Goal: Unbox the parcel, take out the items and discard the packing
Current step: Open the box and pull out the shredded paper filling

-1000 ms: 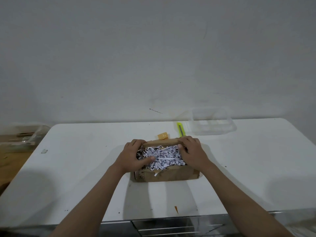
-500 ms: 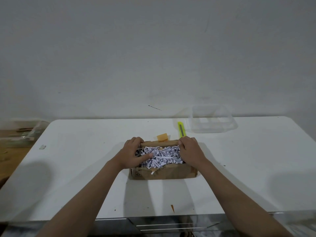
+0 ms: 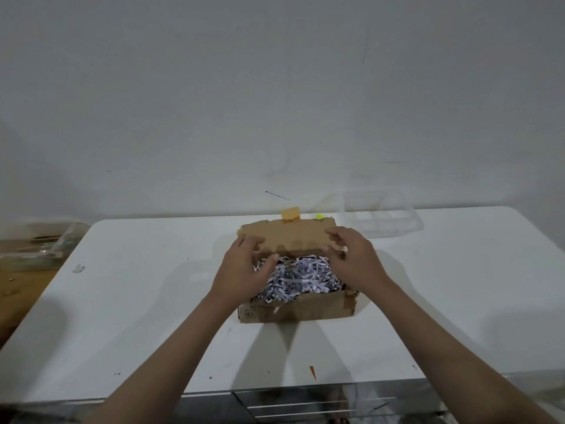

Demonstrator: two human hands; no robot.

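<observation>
the cardboard box [image 3: 298, 310] sits on the white table [image 3: 137, 301] right in front of me, its long side running left to right across my view, open top facing up. both my hands are at its far edge. my left hand [image 3: 241, 270] is over the box's left end, fingers curled onto the far flap [image 3: 290, 237] near its left corner, thumb reaching in over the shredded paper [image 3: 298, 278]. my right hand [image 3: 351, 258] is at the right end, fingers hooked over the flap's top and thumb pressed to its near face, so i hold the flap between both hands. the flap stands roughly upright along the back of the box, its long edge also running left to right. the shredded paper, white with dark print, fills the box between my wrists up to the rim. the near wall faces me and its top edge looks torn and uneven.

just behind the flap a small orange block [image 3: 290, 215] pokes above its top edge, and a bit of something yellow-green [image 3: 320, 216] shows to its right; i can't make out what that is. a clear plastic container [image 3: 380, 217] sits farther back on the right, near the wall. a small orange scrap [image 3: 312, 371] lies near the table's front edge.
</observation>
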